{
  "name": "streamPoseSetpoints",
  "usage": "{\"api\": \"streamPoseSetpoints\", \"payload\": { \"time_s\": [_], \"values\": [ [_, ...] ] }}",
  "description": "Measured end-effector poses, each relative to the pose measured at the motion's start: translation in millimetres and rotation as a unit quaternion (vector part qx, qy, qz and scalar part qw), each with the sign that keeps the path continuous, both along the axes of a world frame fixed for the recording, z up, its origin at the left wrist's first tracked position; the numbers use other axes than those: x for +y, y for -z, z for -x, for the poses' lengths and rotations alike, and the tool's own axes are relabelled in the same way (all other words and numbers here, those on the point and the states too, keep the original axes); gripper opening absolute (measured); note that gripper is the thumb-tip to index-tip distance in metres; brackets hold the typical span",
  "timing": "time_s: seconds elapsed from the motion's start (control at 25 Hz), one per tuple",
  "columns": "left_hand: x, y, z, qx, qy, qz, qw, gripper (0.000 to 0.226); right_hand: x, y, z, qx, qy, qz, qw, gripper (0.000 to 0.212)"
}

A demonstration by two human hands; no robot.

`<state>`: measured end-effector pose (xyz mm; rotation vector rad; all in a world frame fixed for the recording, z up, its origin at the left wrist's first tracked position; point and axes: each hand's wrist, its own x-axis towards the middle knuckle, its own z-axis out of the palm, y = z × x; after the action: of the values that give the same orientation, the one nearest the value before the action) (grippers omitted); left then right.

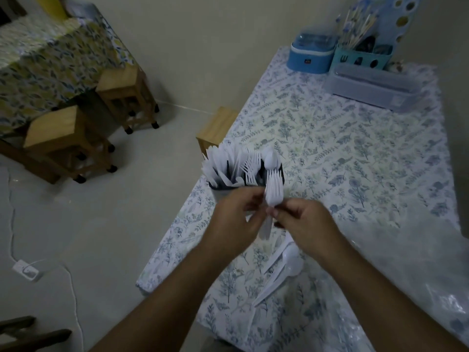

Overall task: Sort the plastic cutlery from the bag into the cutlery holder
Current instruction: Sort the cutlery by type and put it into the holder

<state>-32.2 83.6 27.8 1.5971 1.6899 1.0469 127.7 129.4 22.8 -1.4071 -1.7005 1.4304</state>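
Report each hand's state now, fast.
Left hand: closed on the stack of white plastic forks.
Right hand: fingers pinching the same stack at its handles.

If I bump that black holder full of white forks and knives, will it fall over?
Probably easily. The cutlery holder looks narrow, and its plastic cutlery sticks up well above the rim, so it seems top-heavy. It also stands near the table edge, so a tip leftward could spill onto the floor. Plastic pieces are likely light, so little weight steadies it.
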Motion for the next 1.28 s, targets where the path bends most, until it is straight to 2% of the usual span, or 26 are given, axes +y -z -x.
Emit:
{"api": "streamPoseSetpoints", "payload": {
  "time_s": [0.2, 0.4, 0.48, 0.6, 0.68, 0.72, 0.84, 0.92, 0.96, 1.04, 1.12, 1.16, 1.2, 1.28],
  "values": [
    [63.5, -33.7, 28.9, 0.011, -0.011, -0.073, 0.997, 0.031, 55.4, -34.1, 30.5, 0.003, 0.043, -0.113, 0.993, 0.023],
    [90.6, -16.7, 43.5, -0.009, -0.011, -0.046, 0.999, 0.032, 77.5, -21.6, 48.8, -0.029, 0.058, -0.134, 0.989, 0.027],
    [92.3, -11.6, 46.7, 0.036, -0.001, -0.031, 0.999, 0.032, 78.7, -17.1, 51.4, -0.067, 0.043, -0.133, 0.988, 0.023],
    [92.2, -13.4, 49.7, 0.177, 0.031, 0.002, 0.984, 0.041, 82.3, -16.1, 49.0, -0.157, 0.01, -0.133, 0.979, 0.018],
    [87.6, -20.4, 49.3, 0.213, 0.006, 0.028, 0.977, 0.054, 82.4, -19.3, 44.0, -0.216, -0.016, -0.143, 0.966, 0.025],
    [82.6, -24.8, 49.4, 0.21, -0.019, 0.013, 0.977, 0.054, 81.1, -20.2, 40.8, -0.239, -0.028, -0.152, 0.959, 0.027],
    [45.7, -28.6, 43.1, 0.149, -0.072, -0.116, 0.979, 0.026, 66.3, -17.2, 27.7, -0.227, -0.001, -0.17, 0.959, 0.023],
    [12.6, -2.4, 34.7, 0.127, -0.051, -0.132, 0.982, 0.008, 48.8, -10.2, 17.7, -0.174, 0.042, -0.143, 0.973, 0.019],
    [-1.0, 21.3, 31.8, 0.132, -0.047, -0.096, 0.985, 0.007, 38.7, -3.4, 12.3, -0.152, 0.054, -0.121, 0.979, 0.016],
    [-14.1, 78.5, 34.1, 0.163, -0.073, 0.043, 0.983, 0.018, 16.5, 15.0, 3.2, -0.127, 0.056, -0.068, 0.988, 0.012],
    [-15.3, 117.9, 39.8, 0.225, -0.121, 0.198, 0.946, 0.028, -6.5, 36.2, -5.6, -0.114, 0.054, -0.002, 0.992, 0.01],
    [-14.4, 127.8, 41.0, 0.256, -0.129, 0.247, 0.926, 0.026, -16.1, 45.7, -10.5, -0.109, 0.061, 0.033, 0.992, 0.011],
    [-14.3, 132.7, 40.2, 0.268, -0.124, 0.265, 0.918, 0.021, -24.9, 53.7, -15.0, -0.104, 0.064, 0.065, 0.99, 0.012],
    [-20.4, 124.5, 28.0, 0.182, -0.109, 0.26, 0.942, 0.007, -39.7, 63.8, -22.0, -0.085, 0.076, 0.132, 0.985, 0.017]
  ]
}}
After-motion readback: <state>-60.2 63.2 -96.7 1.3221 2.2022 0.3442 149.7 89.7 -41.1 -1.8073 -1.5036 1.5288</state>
